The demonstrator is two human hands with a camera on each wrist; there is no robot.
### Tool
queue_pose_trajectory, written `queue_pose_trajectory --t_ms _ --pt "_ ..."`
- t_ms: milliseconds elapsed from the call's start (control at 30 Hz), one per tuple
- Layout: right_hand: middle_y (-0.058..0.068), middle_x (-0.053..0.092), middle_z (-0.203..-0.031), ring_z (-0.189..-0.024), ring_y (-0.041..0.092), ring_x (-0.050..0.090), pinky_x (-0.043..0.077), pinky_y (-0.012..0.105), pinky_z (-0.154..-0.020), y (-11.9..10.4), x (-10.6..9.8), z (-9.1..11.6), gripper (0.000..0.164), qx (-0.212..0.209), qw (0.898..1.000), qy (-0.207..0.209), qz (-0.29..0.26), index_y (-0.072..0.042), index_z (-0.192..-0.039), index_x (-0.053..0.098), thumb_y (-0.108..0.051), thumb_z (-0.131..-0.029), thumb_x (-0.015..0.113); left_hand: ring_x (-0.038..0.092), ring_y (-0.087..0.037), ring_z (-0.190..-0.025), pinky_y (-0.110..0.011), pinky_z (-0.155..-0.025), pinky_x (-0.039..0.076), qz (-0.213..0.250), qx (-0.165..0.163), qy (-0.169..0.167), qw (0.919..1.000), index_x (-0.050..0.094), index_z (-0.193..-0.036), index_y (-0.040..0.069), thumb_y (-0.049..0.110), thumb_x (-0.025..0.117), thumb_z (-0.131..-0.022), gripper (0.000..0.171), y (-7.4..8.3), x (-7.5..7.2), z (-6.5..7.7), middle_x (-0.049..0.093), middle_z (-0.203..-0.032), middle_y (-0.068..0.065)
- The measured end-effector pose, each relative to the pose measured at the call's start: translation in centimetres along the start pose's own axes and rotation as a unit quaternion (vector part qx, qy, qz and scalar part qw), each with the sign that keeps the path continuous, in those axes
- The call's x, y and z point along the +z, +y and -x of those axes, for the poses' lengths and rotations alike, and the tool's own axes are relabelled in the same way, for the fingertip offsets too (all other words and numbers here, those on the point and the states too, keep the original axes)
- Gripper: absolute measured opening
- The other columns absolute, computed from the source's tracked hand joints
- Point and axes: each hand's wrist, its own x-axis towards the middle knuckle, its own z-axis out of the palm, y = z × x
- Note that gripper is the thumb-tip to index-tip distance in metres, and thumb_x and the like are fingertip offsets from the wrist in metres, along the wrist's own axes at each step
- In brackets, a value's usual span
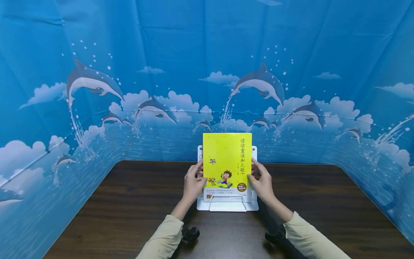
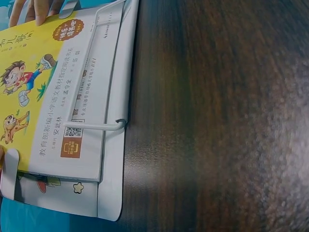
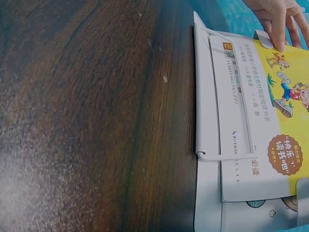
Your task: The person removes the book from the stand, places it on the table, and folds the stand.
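Observation:
A yellow children's book (image 1: pixel 223 154) with a white band along its foot stands upright on a white book stand (image 1: pixel 200 205). My left hand (image 1: pixel 194 181) pinches the book's left edge, thumb on the cover and fingers behind it. On the opposite edge, my right hand (image 1: pixel 262 180) holds it the same way. A white wire bar (image 2: pixel 94 126) crosses in front of the book's lower part. Beside the left edge, a small clip (image 3: pixel 263 38) of the stand overlaps the cover; another clip (image 2: pixel 71 7) sits at the right edge.
The stand rests on a dark wooden table (image 1: pixel 145 205). Behind the table hangs a blue curtain (image 1: pixel 174 54) printed with dolphins and clouds. Dark straps with black devices (image 1: pixel 191 233) are on both wrists, below light sleeves (image 1: pixel 163 237).

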Motion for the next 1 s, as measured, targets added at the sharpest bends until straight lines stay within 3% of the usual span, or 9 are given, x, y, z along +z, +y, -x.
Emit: queue_pose_trajectory --t_ms 633,1000 --pt "0.014 0.054 -0.1 -0.082 0.022 0.051 0.044 0.015 -0.065 -0.6 0.0 -0.6 0.058 -0.001 1.0 0.004 0.006 -0.002 -0.132 0.045 0.012 -0.078 0.059 0.054 -0.02 -0.085 -0.025 -0.067 0.053 -0.016 0.019 0.001 0.9997 0.047 -0.131 0.001 -0.014 0.065 -0.071 0.064 0.5 -0.3 -0.7 0.051 -0.102 -0.012" --pt "0.014 0.053 -0.102 -0.087 0.023 0.054 0.049 0.024 -0.073 -1.6 0.0 -1.7 0.06 -0.003 1.0 0.01 0.016 -0.004 -0.134 0.043 0.012 -0.078 0.059 0.053 -0.019 -0.085 -0.025 -0.068 0.053 -0.036 0.038 0.018 0.9985 0.047 -0.13 0.002 -0.017 0.063 -0.071 0.064 1.6 -0.4 -1.9 0.051 -0.102 -0.012"
